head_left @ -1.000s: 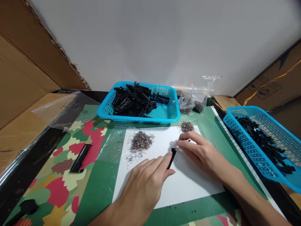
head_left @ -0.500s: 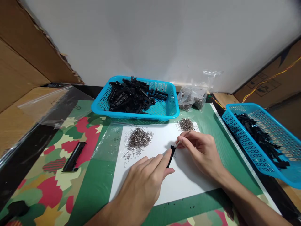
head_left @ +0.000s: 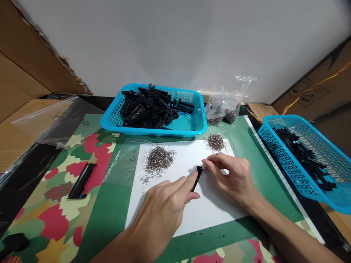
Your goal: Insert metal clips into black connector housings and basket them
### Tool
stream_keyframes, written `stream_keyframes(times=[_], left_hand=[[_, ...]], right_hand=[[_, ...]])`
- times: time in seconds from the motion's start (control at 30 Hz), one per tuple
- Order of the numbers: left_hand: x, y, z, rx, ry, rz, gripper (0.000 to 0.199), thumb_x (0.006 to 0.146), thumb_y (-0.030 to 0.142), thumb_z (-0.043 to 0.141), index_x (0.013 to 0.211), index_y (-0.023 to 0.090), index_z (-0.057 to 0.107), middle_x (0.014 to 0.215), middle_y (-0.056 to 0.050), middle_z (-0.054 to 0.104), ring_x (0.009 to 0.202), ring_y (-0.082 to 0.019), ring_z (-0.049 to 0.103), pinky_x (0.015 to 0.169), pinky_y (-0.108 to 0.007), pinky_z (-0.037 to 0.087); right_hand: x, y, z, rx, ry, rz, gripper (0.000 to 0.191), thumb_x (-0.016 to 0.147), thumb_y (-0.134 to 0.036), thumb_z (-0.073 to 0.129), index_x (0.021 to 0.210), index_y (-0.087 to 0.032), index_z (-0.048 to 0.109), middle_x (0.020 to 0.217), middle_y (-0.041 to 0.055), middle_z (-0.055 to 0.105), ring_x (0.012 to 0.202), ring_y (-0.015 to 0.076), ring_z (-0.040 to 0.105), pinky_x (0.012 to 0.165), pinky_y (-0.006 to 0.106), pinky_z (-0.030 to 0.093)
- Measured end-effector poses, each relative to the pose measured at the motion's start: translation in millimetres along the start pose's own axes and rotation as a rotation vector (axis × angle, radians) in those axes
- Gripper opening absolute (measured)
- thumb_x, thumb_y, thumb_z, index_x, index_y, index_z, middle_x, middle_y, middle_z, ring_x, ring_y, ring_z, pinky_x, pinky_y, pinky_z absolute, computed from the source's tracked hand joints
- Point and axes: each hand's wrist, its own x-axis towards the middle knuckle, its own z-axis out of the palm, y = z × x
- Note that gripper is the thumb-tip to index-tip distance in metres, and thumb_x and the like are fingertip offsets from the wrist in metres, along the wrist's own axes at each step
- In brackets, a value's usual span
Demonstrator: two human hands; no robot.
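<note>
My left hand point(head_left: 171, 204) is closed on a narrow black plastic part point(head_left: 196, 179), holding it over a white sheet point(head_left: 189, 223) with the index finger along its top. My right hand point(head_left: 233, 173) pinches a thin silver metal tool point(head_left: 214, 157); its tip meets the far end of the black part, and its exact kind is hard to make out. Left of the part lies a large pile of small bent wire springs point(head_left: 159, 159). Beyond my right hand is a smaller pile of springs point(head_left: 215, 141). A single spring point(head_left: 202, 177) rests beside the part.
A blue basket point(head_left: 153, 130) of black parts stands at the back, another blue basket point(head_left: 287, 160) at the right. Plastic bags of springs point(head_left: 230, 113) lean near the wall. One longer black piece point(head_left: 81, 181) lies on the patterned mat point(head_left: 55, 219) at left.
The view has shifted slightly, moving everything a little in the picture. The tool's tip stays at the black part's far end, and both hands keep their grip.
</note>
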Motion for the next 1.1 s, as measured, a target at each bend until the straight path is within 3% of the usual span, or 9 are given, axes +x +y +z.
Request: stream_keyframes(times=[0.23, 0.4, 0.5, 0.6, 0.67, 0.73, 0.97, 1.1], left_hand=[[-0.1, -6.5, 0.1, -0.166, -0.051, -0.08, 0.058, 0.102, 0.005, 0.047, 0.155, 0.029, 0.05, 0.091, 0.004, 0.081, 0.075, -0.018, 0.079, 0.056, -0.028, 0.046], [1.3, -3.7, -2.3, -0.166, -0.031, -0.121, 0.044, 0.108, 0.018, 0.046, 0.15, 0.029, 0.056, 0.091, 0.001, 0.079, 0.072, -0.019, 0.075, 0.057, -0.028, 0.048], [0.4, -2.7, -5.6, -0.273, 0.013, -0.26, 0.037, 0.111, 0.032, 0.047, 0.146, 0.029, 0.054, 0.094, -0.001, 0.077, 0.07, -0.017, 0.071, 0.059, -0.026, 0.05], [-0.5, -3.7, -8.7, -0.389, 0.063, -0.387, 0.026, 0.109, 0.04, 0.05, 0.131, 0.028, 0.057, 0.074, 0.005, 0.062, 0.057, -0.014, 0.058, 0.053, -0.023, 0.043], [0.2, -4.3, -10.6, -0.449, 0.096, -0.42, 0.019, 0.109, 0.042, 0.051, 0.119, 0.027, 0.059, 0.064, 0.008, 0.047, 0.053, -0.013, 0.048, 0.05, -0.023, 0.037], [1.7, -4.2, -12.4, -0.509, 0.132, -0.434, 0.018, 0.109, 0.042, 0.051, 0.113, 0.027, 0.059, 0.062, 0.009, 0.039, 0.052, -0.012, 0.042, 0.049, -0.022, 0.032], [3.1, -1.5, -13.0, -0.69, 0.27, -0.478, 0.015, 0.109, 0.041, 0.055, 0.112, 0.028, 0.059, 0.068, 0.008, 0.041, 0.053, -0.009, 0.038, 0.048, -0.021, 0.03], [2.9, -1.7, -11.7, -0.767, 0.281, -0.489, 0.015, 0.108, 0.042, 0.057, 0.113, 0.027, 0.059, 0.068, 0.008, 0.043, 0.054, -0.009, 0.038, 0.048, -0.02, 0.03]], right_hand=[[-2.2, -0.9, 5.5, -0.025, 0.026, -0.053, 0.022, 0.103, -0.021, 0.061, 0.084, -0.017, 0.07, 0.072, 0.0045, 0.076, 0.057, 0.0138, 0.069, 0.055, 0.025, 0.051], [0.4, -4.6, 3.5, 0.061, 0.051, 0.005, 0.019, 0.104, -0.02, 0.06, 0.087, -0.018, 0.069, 0.077, 0.0036, 0.075, 0.063, 0.0136, 0.069, 0.061, 0.025, 0.054], [4.7, -4.1, -6.5, 0.105, 0.098, 0.027, 0.024, 0.107, -0.023, 0.055, 0.085, -0.019, 0.064, 0.074, 0.0009, 0.067, 0.065, 0.0134, 0.064, 0.065, 0.027, 0.05], [9.1, -0.2, -18.9, 0.092, -0.083, 0.083, 0.034, 0.11, -0.03, 0.05, 0.078, -0.02, 0.059, 0.067, -0.0026, 0.056, 0.06, 0.0123, 0.052, 0.059, 0.027, 0.038], [10.8, 2.2, -24.2, 0.065, -0.242, 0.127, 0.036, 0.111, -0.033, 0.048, 0.079, -0.019, 0.059, 0.067, -0.003, 0.054, 0.06, 0.0123, 0.049, 0.059, 0.028, 0.033], [11.2, 2.9, -25.7, 0.042, -0.321, 0.155, 0.036, 0.111, -0.033, 0.047, 0.08, -0.02, 0.058, 0.068, -0.0028, 0.055, 0.062, 0.0125, 0.048, 0.06, 0.027, 0.032], [10.1, -2.9, -17.8, -0.15, -0.488, 0.211, 0.026, 0.093, -0.038, 0.078, 0.08, -0.02, 0.066, 0.068, -0.0032, 0.066, 0.06, 0.0119, 0.05, 0.059, 0.027, 0.025], [13.1, -0.5, -21.2, -0.152, -0.52, 0.262, 0.018, 0.09, -0.041, 0.082, 0.091, -0.025, 0.074, 0.073, -0.0031, 0.072, 0.063, 0.0131, 0.057, 0.06, 0.026, 0.027]])
